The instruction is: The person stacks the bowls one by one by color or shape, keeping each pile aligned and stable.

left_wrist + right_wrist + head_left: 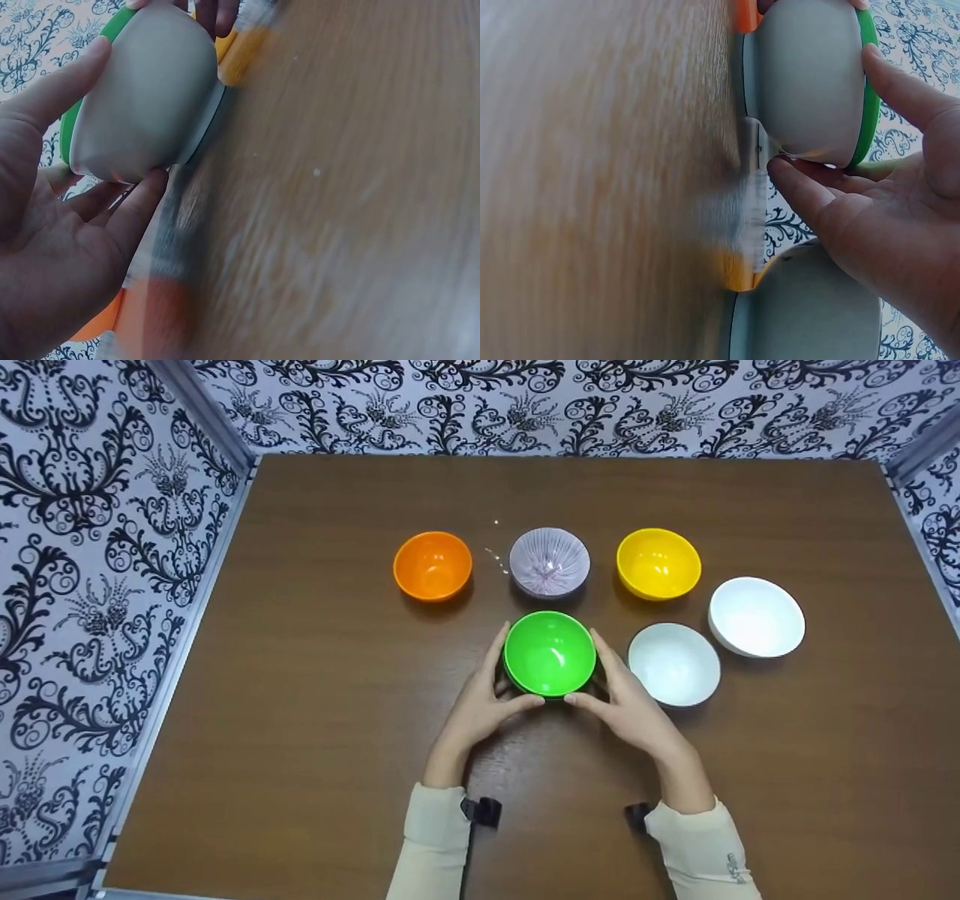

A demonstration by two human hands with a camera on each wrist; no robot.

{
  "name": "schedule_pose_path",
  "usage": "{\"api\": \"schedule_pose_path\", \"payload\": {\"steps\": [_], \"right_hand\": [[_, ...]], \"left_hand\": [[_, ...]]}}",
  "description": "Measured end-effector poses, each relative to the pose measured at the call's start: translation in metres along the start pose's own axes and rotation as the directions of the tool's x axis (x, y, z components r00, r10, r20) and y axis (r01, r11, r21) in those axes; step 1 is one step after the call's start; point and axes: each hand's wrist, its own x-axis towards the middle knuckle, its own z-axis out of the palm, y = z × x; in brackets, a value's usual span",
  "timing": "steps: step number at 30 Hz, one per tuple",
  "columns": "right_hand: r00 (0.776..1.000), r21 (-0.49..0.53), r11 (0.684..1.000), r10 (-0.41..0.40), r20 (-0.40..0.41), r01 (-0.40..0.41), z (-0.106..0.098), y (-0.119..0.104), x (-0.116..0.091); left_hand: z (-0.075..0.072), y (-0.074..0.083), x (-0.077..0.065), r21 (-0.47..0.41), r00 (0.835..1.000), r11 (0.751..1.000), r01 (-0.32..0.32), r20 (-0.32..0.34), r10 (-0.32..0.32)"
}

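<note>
A green bowl (551, 654) stands upright in the middle, between both hands. Under its green rim, the wrist views show the pale outside of a bowl (150, 90), so it looks like a green bowl nested in a whitish one. My left hand (480, 701) holds the left side, thumb at the near rim and fingers round the wall. From the right, my right hand (626, 701) grips it in the same way, its thumb (900, 86) by the green rim. The fingers on the far side are partly hidden by the bowl.
Behind stand an orange bowl (433, 567), a purple-streaked bowl (550, 562) and a yellow bowl (659, 564). Two white bowls, a nearer one (673, 664) and a farther one (756, 617), stand close to the right hand. Small white specks (496, 559) lie on the brown table (300, 735). Patterned walls (487, 409) border it.
</note>
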Motion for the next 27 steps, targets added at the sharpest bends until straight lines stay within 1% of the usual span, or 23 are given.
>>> {"api": "schedule_pose_path", "payload": {"steps": [3, 7, 15, 19, 22, 27], "right_hand": [[1.000, 0.032, 0.999, -0.010, -0.003, 0.010, 0.000, -0.001, 0.000], [0.999, 0.055, 0.998, -0.031, -0.009, 0.031, 0.001, -0.001, 0.000], [1.000, 0.066, 0.998, -0.013, -0.001, 0.013, 0.001, -0.003, -0.001], [1.000, 0.070, 0.998, -0.007, 0.003, 0.007, 0.001, -0.001, 0.000], [1.000, 0.065, 0.998, -0.001, 0.004, 0.001, 0.000, 0.000, 0.001], [1.000, 0.049, 0.999, 0.006, 0.009, -0.006, 0.000, 0.000, 0.001]], "left_hand": [[-0.002, 0.002, 0.000, -0.011, 1.000, 1.000, -0.004, 0.001, 0.004], [-0.008, 0.005, 0.001, -0.019, 1.000, 1.000, -0.007, -0.020, 0.006], [-0.022, 0.009, 0.003, 0.031, 0.997, 0.999, -0.028, -0.075, 0.030], [-0.029, 0.010, 0.006, 0.028, 0.994, 0.999, -0.042, -0.095, 0.045], [-0.034, 0.012, 0.007, 0.016, 0.993, 0.999, -0.042, -0.113, 0.043], [-0.043, 0.015, 0.010, 0.010, 0.985, 0.999, -0.052, -0.164, 0.053]]}}
